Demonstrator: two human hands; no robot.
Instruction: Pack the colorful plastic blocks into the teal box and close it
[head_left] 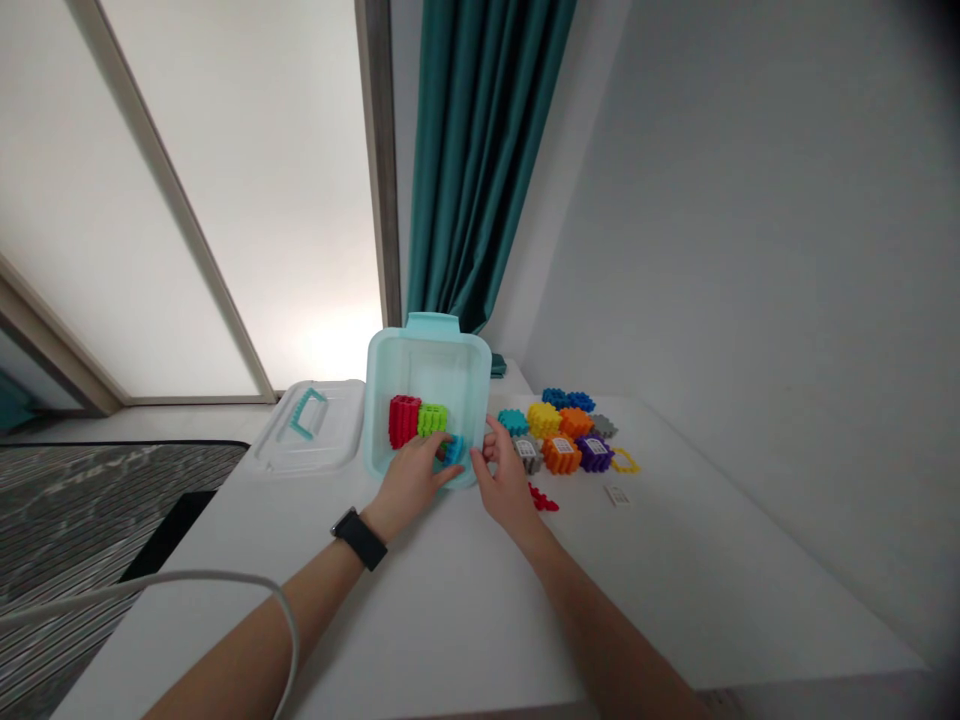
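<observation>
Left hand (411,478) fingers pinch a blue block (453,449) inside the tub (390,370); right hand (504,476) fingers, loosely spread, touch its rim. Block labels unreadable.

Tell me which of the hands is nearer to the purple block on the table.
Right. The right hand rests on the table at the bin's near corner, just left of the purple block. The left hand reaches into the bin, farther away.

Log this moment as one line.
left hand: holds blue block in tub | right hand: on tub's edge | lid: left of tub
</observation>
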